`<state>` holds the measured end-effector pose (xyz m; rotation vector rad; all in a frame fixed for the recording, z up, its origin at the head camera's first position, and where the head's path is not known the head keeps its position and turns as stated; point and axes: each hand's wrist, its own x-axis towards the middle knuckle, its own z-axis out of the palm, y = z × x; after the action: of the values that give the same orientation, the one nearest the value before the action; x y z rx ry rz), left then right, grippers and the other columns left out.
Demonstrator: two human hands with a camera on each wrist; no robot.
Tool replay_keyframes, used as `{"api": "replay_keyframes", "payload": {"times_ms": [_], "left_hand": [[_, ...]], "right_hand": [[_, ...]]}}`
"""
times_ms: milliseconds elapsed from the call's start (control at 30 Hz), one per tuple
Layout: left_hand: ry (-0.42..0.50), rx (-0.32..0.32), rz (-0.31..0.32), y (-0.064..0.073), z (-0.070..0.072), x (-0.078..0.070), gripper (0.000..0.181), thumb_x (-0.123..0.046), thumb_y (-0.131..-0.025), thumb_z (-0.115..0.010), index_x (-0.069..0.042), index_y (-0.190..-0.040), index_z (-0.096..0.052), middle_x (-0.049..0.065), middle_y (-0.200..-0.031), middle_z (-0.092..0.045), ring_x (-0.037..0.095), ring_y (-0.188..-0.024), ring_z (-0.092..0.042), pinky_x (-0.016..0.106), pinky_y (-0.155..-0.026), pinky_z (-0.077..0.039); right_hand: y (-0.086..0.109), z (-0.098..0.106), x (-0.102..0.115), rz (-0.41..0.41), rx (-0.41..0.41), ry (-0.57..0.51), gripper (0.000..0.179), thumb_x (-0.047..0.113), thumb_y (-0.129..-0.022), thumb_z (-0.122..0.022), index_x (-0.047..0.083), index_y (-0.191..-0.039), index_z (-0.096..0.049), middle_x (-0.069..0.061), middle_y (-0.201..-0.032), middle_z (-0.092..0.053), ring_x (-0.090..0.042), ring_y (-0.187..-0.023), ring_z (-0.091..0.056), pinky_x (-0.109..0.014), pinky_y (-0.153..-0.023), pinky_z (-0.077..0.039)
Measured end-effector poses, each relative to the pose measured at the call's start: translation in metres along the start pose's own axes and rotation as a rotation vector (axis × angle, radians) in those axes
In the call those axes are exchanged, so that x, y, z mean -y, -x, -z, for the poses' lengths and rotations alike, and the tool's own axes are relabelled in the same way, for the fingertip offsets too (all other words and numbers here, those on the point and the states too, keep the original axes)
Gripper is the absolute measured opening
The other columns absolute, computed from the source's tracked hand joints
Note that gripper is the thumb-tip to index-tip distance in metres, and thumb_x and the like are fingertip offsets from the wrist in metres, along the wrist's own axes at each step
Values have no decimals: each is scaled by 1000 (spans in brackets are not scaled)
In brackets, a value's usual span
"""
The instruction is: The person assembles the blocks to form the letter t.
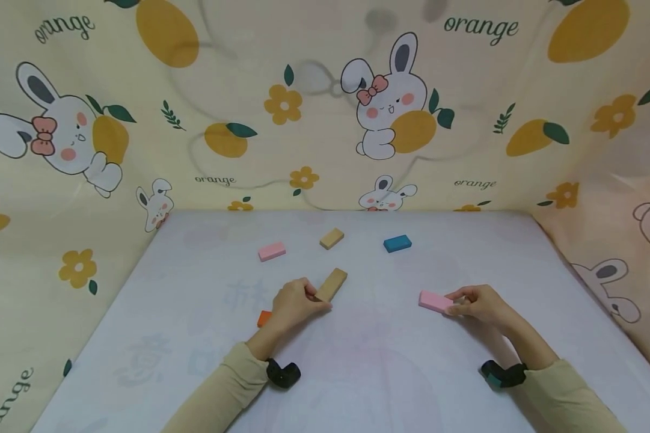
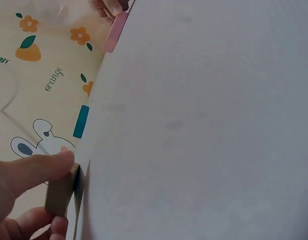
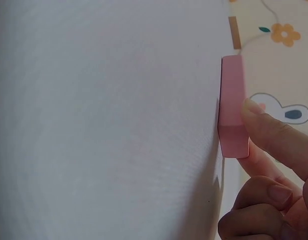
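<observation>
White surface (image 1: 384, 379): an orange block (image 1: 264, 319), partly hidden; the left hand (image 1: 296, 302) pinching a wooden block (image 1: 334, 284) near the middle; a blue block (image 1: 397, 243) near the far edge; a pink block (image 1: 434, 301) toward the right edge, pinched by the right hand (image 1: 483, 305).

Before me the left arm (image 1: 224, 385) and right arm (image 1: 565, 391) stretch forward, well apart, the left hand (image 1: 296, 304) and right hand (image 1: 480, 305) each closed in a pinching grip.
</observation>
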<state>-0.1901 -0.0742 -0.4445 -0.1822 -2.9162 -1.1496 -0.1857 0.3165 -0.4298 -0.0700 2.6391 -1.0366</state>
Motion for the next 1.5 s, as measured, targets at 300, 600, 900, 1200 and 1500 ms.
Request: {"api": "replay_keyframes", "payload": {"times_ms": [300,600,900,1200,1500], "left_hand": [[-92,66,25,-2,-5,-1,38,-33,-68,-86,-8,-81,-60,1,-74,-58,12,-65,-48,20,-55,-31],[7,192,-33,-11,9,6,38,-25,-67,-86,-5,-93,-66,6,-85,-65,12,-75,-54,22,-65,-40],[134,468,-187,-38,24,23,58,-19,-75,-83,-2,-125,-59,11,-100,-63,14,-85,-56,18,-76,-44],[170,618,-274,-57,33,30,68,-18,-78,-80,-8,-138,-51,13,-106,-62,18,-94,-56,30,-90,-47],[136,700,-319,-69,33,29,77,-12,-77,-80,-8,-144,-43,14,-114,-58,18,-96,-54,25,-87,-45]], "right_hand": [[0,1,1,-15,7,0,47,26,-82,-75,-5,-116,-65,1,-67,-36,-14,-74,-36,-27,-61,-29],[-1,1,0,-13,17,8,47,27,-83,-75,-5,-117,-65,1,-67,-36,-14,-74,-36,-27,-61,-29],[-2,0,0,-32,10,13,47,29,-83,-75,-3,-117,-66,-1,-70,-36,-17,-78,-36,-28,-62,-28],[-1,-1,1,-33,11,0,47,27,-82,-75,-4,-116,-66,0,-68,-36,-16,-76,-36,-28,-62,-29],[0,-1,4,-31,13,-3,46,26,-83,-75,-4,-116,-66,0,-69,-35,-16,-77,-36,-27,-62,-29]]}}
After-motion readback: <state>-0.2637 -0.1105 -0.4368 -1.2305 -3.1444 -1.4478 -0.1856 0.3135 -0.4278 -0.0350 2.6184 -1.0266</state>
